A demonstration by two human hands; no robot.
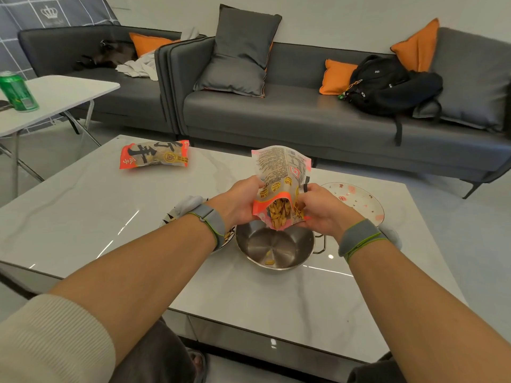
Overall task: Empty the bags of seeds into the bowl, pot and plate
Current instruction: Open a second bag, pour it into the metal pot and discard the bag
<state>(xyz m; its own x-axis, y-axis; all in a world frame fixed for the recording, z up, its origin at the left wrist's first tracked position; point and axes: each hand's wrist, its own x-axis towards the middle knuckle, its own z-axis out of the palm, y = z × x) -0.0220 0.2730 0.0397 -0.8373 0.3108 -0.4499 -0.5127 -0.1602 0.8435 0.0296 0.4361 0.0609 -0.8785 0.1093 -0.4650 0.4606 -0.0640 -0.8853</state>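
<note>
An opened orange-and-white seed bag is held upside down, mouth toward me, with pale seeds showing inside. My left hand grips its left side and my right hand grips its right side. Directly below sits a steel pot with a wire handle on its right; a few seeds lie on its bottom. To the right stands a white plate with pink flowers. A patterned bowl is mostly hidden behind my left wrist. A second, sealed seed bag lies flat at the table's far left.
The pale marble coffee table carries everything. Beyond it runs a grey sofa with cushions and a black backpack. At the far left, a folding table holds a green can.
</note>
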